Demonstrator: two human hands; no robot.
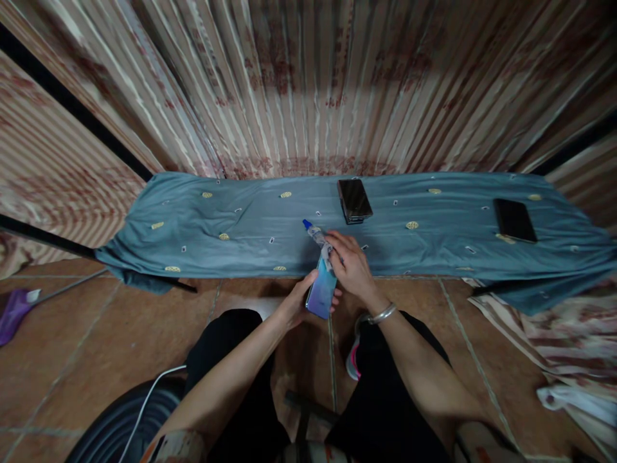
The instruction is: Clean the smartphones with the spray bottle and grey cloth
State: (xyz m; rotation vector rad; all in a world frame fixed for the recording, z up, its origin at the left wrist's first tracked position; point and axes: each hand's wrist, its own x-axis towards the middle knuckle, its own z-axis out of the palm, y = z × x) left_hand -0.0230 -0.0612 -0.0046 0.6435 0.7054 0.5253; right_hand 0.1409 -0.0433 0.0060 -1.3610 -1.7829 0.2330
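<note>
My left hand (299,299) grips a smartphone (321,297) by its sides, with its shiny blue-to-purple back facing up. The phone is held tilted, just off the near edge of the covered bench. My right hand (351,262) is closed on a crumpled greyish cloth (326,252), which it presses against the phone's upper end. Past the cloth, a blue-tipped piece (307,224) points away to the upper left; I cannot tell whether it is part of the cloth or a separate thing. My right fingertips are partly hidden.
A teal patterned cloth (250,222) covers the long bench. A stack of dark flat devices (355,199) sits beyond my right hand, and another black flat device (515,220) lies farther right. Curtains (308,96) hang behind. A black round object (130,418) with a white cable stands at lower left.
</note>
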